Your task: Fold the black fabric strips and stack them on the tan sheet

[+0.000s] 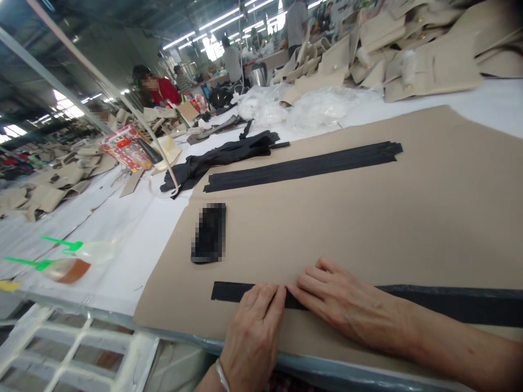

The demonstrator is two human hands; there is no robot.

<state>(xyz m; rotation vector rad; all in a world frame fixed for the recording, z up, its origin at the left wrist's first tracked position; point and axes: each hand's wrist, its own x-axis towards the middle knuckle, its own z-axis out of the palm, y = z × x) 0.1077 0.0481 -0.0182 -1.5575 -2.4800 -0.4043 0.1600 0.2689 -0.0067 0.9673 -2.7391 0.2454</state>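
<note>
Head view: close to the near edge of the desk point(139, 234), the left hand point(255, 329), a silver bangle point(222, 375) at its wrist, and the right hand point(347, 296) meet at their fingertips on a long black strip point(453, 303). The fingers of both are bent onto it; whether they pinch it or merely press it, I cannot tell. The strip lies along the near part of a beige sheet point(347, 218), running under the right hand. Beyond the left hand, a dark pixelated object point(209, 234) rests on the sheet. Farther off lie a flat black band point(302, 167), a black bundle point(229, 155), crumpled clear plastic point(314, 109), piled beige pieces point(437, 68) and a person in red point(167, 92).
</note>
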